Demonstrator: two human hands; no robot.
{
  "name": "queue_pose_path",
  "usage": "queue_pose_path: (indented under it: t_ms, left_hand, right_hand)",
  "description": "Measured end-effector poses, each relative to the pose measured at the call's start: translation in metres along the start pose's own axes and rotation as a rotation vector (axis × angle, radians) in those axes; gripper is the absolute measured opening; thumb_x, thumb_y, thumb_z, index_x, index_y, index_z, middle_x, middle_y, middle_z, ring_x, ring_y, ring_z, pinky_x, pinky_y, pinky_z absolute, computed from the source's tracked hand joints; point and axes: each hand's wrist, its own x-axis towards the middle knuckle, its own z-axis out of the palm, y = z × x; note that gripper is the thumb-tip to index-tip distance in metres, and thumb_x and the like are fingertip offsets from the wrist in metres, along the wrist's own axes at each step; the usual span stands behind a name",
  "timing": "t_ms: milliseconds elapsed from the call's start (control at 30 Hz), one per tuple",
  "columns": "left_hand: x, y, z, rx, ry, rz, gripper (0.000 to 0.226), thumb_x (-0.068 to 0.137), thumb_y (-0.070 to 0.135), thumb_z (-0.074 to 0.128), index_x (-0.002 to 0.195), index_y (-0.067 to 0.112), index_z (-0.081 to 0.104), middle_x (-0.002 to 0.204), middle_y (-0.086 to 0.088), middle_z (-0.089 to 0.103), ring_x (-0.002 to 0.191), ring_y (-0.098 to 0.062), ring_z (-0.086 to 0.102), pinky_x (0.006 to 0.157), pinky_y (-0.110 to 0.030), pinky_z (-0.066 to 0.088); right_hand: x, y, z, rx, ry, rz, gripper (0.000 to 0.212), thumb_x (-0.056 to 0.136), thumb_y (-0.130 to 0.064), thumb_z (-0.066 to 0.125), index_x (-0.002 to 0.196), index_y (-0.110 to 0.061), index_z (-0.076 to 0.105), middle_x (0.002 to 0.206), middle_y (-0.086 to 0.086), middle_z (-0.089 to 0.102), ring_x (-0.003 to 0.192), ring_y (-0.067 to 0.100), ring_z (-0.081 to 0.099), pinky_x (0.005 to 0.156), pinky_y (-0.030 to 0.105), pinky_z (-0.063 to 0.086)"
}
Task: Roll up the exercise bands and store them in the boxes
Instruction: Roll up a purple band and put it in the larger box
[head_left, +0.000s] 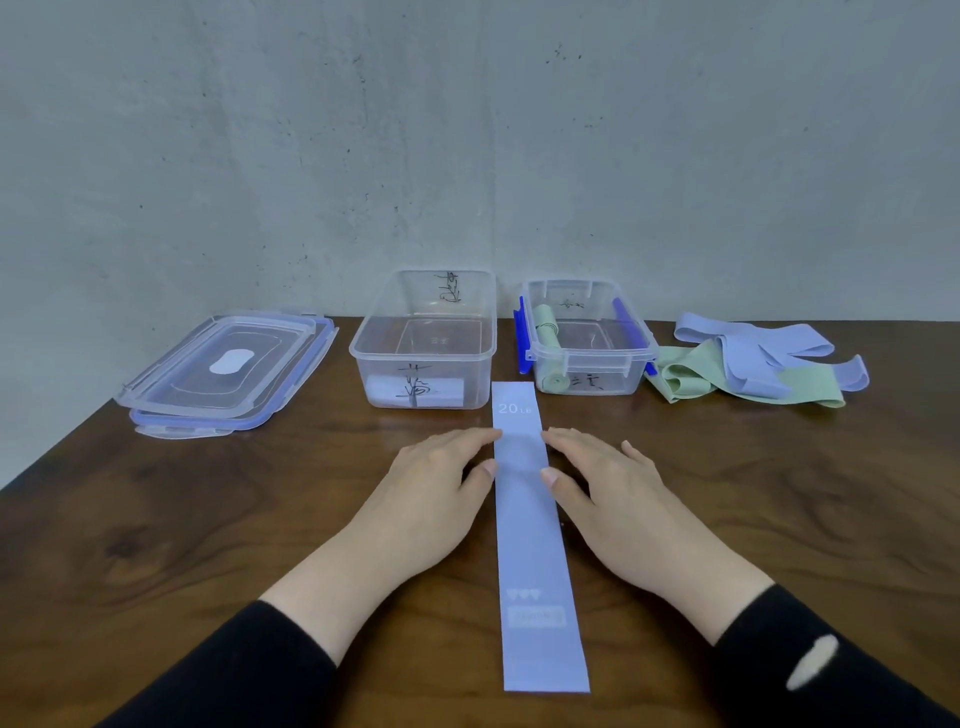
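A wooden desk (208, 530) is seen carrying two open boxes: a larger box (423, 340) and a smaller box (589, 338) already holding a green roll (546, 332). A blue band (535, 535) is laid flat and straight between the left hand (431, 478) and right hand (602, 480), whose straightened fingers (480, 439) touch its edges without gripping. Flattening appears finished; next, one end must be pinched and rolled tightly.

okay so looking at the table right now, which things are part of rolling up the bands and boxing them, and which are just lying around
Part of the job:
flat blue band, with the left hand and right hand at its edges
pile of loose bands
left box
right box, already holding rolled green bands

Just lying about:
stacked lids
wooden table
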Motion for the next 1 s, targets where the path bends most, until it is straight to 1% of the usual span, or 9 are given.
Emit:
queue_pose_path:
  t_ms: [67, 267, 333, 400, 467, 500, 667, 800, 1000]
  left_hand:
    - [-0.001, -0.001, -0.002, -0.02, 0.012, 0.011, 0.037, 0.101, 0.035, 0.042, 0.138, 0.036, 0.048, 0.139, 0.018, 0.051, 0.13, -0.004, 0.044, 0.112, -0.03, 0.036]
    - [-0.004, 0.0, -0.003, 0.007, -0.017, 0.039, 0.041, 0.102, 0.033, 0.04, 0.144, 0.035, 0.043, 0.149, 0.016, 0.042, 0.139, -0.004, 0.033, 0.118, -0.035, 0.027]
    - [-0.007, 0.0, -0.006, 0.022, 0.005, 0.032, 0.038, 0.101, 0.033, 0.043, 0.14, 0.037, 0.046, 0.144, 0.018, 0.046, 0.134, -0.003, 0.04, 0.114, -0.033, 0.034]
    - [-0.014, 0.002, -0.01, 0.026, 0.023, 0.068, 0.027, 0.099, 0.034, 0.048, 0.125, 0.038, 0.055, 0.126, 0.02, 0.057, 0.115, 0.002, 0.051, 0.101, -0.024, 0.044]
    - [-0.027, 0.008, -0.016, -0.012, 0.036, 0.177, 0.01, 0.095, 0.034, 0.055, 0.104, 0.037, 0.058, 0.103, 0.018, 0.058, 0.097, -0.001, 0.054, 0.084, -0.02, 0.048]
    - [-0.034, 0.012, -0.018, -0.038, 0.015, 0.24, 0.003, 0.093, 0.033, 0.058, 0.096, 0.034, 0.058, 0.096, 0.016, 0.057, 0.093, -0.004, 0.054, 0.079, -0.019, 0.046]
    - [-0.057, 0.022, -0.019, -0.058, -0.238, 0.437, 0.013, 0.09, 0.034, 0.063, 0.08, 0.029, 0.057, 0.077, 0.008, 0.05, 0.077, -0.014, 0.051, 0.066, -0.025, 0.043]
    - [-0.058, 0.021, -0.015, 0.018, -0.331, 0.481, 0.017, 0.087, 0.04, 0.064, 0.075, 0.028, 0.06, 0.072, 0.009, 0.049, 0.074, -0.01, 0.05, 0.062, -0.02, 0.041]
    - [-0.057, 0.02, -0.014, 0.066, -0.426, 0.415, 0.024, 0.081, 0.057, 0.065, 0.088, 0.034, 0.061, 0.083, 0.012, 0.052, 0.085, -0.006, 0.049, 0.069, -0.019, 0.041]
  right_hand:
    - [-0.001, 0.0, -0.002, 0.018, 0.008, 0.001, 0.045, 0.103, -0.046, 0.033, 0.147, -0.038, 0.034, 0.153, -0.019, 0.037, 0.142, 0.001, 0.031, 0.124, 0.04, 0.011]
    - [-0.002, -0.003, -0.005, -0.019, -0.02, -0.018, 0.047, 0.104, -0.044, 0.032, 0.151, -0.037, 0.031, 0.158, -0.015, 0.031, 0.148, 0.002, 0.02, 0.125, 0.044, 0.008]
    - [-0.007, -0.005, -0.01, 0.029, 0.021, -0.048, 0.041, 0.103, -0.043, 0.038, 0.143, -0.039, 0.042, 0.151, -0.02, 0.04, 0.141, 0.0, 0.033, 0.122, 0.041, 0.022]
    - [-0.017, -0.005, -0.018, 0.13, 0.047, -0.139, 0.021, 0.099, -0.04, 0.049, 0.118, -0.04, 0.059, 0.122, -0.023, 0.058, 0.115, -0.001, 0.054, 0.101, 0.026, 0.046]
    - [-0.033, -0.007, -0.026, 0.226, -0.023, -0.246, 0.005, 0.094, -0.038, 0.06, 0.092, -0.034, 0.062, 0.095, -0.014, 0.062, 0.091, 0.008, 0.058, 0.078, 0.02, 0.047]
    - [-0.042, -0.007, -0.028, 0.253, -0.097, -0.304, 0.01, 0.092, -0.038, 0.064, 0.086, -0.03, 0.061, 0.088, -0.011, 0.061, 0.085, 0.012, 0.057, 0.074, 0.021, 0.046]
    - [-0.063, 0.003, -0.026, 0.12, -0.36, -0.447, 0.022, 0.088, -0.053, 0.064, 0.082, -0.032, 0.062, 0.097, -0.016, 0.056, 0.104, 0.011, 0.052, 0.095, 0.023, 0.034]
    - [-0.064, 0.004, -0.028, 0.056, -0.417, -0.411, 0.024, 0.084, -0.061, 0.063, 0.091, -0.039, 0.062, 0.111, -0.024, 0.049, 0.116, 0.002, 0.04, 0.097, 0.022, 0.035]
    - [-0.065, -0.001, -0.023, 0.016, -0.385, -0.415, 0.024, 0.084, -0.059, 0.064, 0.09, -0.035, 0.061, 0.109, -0.025, 0.047, 0.113, -0.001, 0.037, 0.096, 0.02, 0.035]
